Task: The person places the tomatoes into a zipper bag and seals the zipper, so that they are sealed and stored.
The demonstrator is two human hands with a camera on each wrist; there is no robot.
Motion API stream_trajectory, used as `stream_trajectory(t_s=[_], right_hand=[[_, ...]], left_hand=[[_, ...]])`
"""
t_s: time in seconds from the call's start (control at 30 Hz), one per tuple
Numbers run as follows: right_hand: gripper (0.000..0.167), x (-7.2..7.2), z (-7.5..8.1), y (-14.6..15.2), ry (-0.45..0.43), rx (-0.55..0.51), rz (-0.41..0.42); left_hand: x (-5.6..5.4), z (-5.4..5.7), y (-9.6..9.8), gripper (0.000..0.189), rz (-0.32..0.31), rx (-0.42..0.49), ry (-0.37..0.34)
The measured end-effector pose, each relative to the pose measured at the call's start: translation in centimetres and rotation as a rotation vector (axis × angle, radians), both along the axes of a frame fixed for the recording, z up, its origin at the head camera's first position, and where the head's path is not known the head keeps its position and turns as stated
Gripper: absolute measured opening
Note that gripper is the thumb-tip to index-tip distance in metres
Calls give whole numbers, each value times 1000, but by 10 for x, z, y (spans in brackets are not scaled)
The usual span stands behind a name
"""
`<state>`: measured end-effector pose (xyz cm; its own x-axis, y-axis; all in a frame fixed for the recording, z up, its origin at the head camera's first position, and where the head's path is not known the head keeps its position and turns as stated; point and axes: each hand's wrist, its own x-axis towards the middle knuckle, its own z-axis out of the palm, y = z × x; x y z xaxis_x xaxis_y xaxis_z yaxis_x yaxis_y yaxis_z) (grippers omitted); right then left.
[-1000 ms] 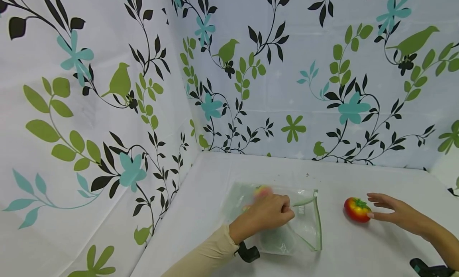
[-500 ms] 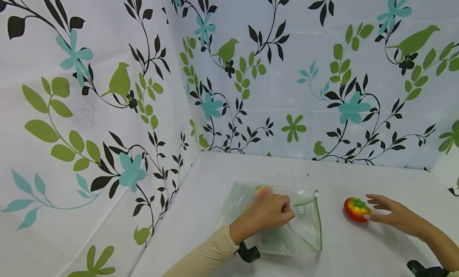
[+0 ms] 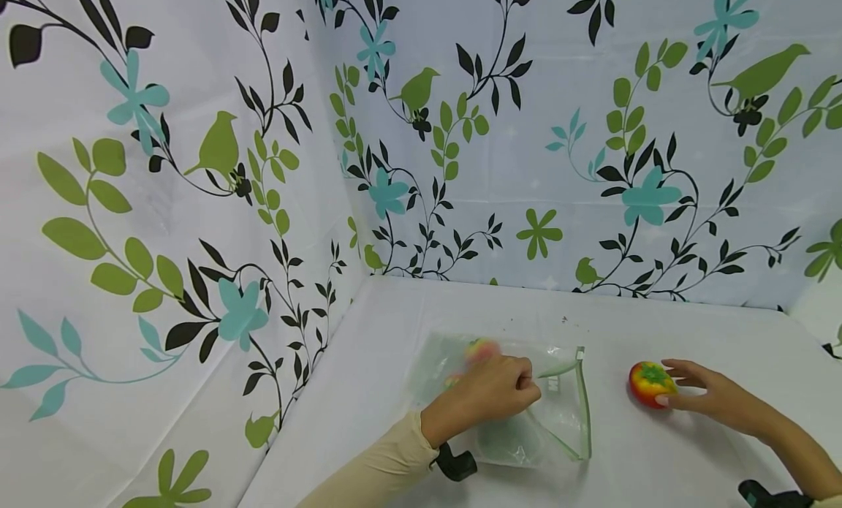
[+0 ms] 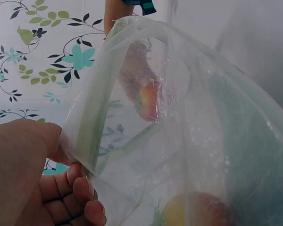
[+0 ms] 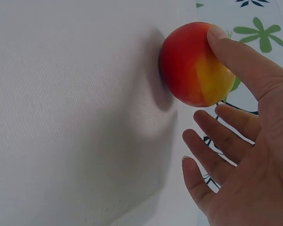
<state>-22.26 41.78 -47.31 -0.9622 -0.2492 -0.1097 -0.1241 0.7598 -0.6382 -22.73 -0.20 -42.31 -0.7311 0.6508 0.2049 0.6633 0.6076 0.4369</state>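
Note:
A clear zip bag (image 3: 506, 442) with green edging lies on the white table. My left hand (image 3: 483, 391) pinches the bag near its mouth between thumb and curled fingers. Inside the bag, partly hidden by that hand, is a red-and-yellow fruit (image 3: 482, 349), with more of the same colours beside it. Right of the bag sits a red-and-yellow tomato (image 3: 651, 384) with a green leafy top. My right hand (image 3: 717, 398) is at its right side, thumb touching it. In the right wrist view the other fingers are spread, apart from the tomato (image 5: 188, 66).
The white table (image 3: 395, 311) extends behind and around the bag. Patterned cloth (image 3: 526, 164) with leaves, flowers and birds hangs at the back and left. Dark straps (image 3: 454, 464) with camera mounts sit on both wrists.
My right hand has moved a little to the left, its thumb further over the tomato. The tomato has shifted slightly left and turned. My left hand and the bag have stayed put.

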Motion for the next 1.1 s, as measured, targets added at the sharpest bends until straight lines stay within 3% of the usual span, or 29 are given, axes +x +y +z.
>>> stream_trajectory(t_s=[1.1], right_hand=[[70,9,-1,-11,63,17,-60]], left_hand=[[-1,2,2,24,10,4,25]])
